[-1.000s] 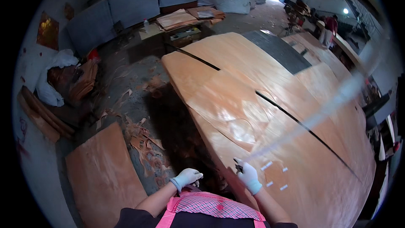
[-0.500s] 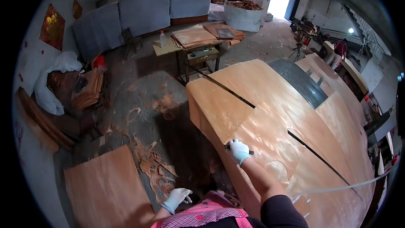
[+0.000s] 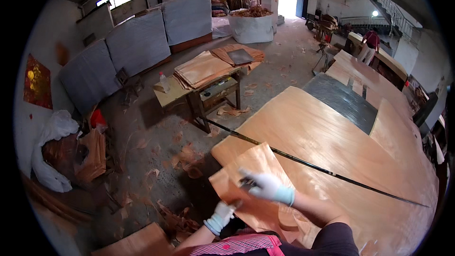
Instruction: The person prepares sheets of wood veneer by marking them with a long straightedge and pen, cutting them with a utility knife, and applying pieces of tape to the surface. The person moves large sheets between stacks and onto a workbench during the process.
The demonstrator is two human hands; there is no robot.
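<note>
A thin, light-brown wood veneer sheet (image 3: 265, 161) lies at an angle across the near left end of the work surface, its left corner jutting past the edge. My left hand (image 3: 220, 216), in a white glove with a pale blue cuff, is closed on the near edge of this sheet. Above the sheet is my gloved right hand (image 3: 270, 187), blurred by motion, with its fingers closed round a small dark hand tool (image 3: 246, 180) whose kind I cannot make out. Beyond both hands, a long black strip (image 3: 308, 162) runs diagonally over the large veneer layer (image 3: 327, 132).
A dark panel (image 3: 339, 97) lies farther along the surface. To the front left stands a small table (image 3: 163, 96) with stacked veneer (image 3: 204, 68) and a bottle (image 3: 164, 81). Scraps (image 3: 189, 159) litter the floor. Another person (image 3: 369, 45) is at the far right.
The veneer sheet has been pulled toward me and turned, exposing more of the black strip. My left hand has risen from my side to its edge. The view has shifted.
</note>
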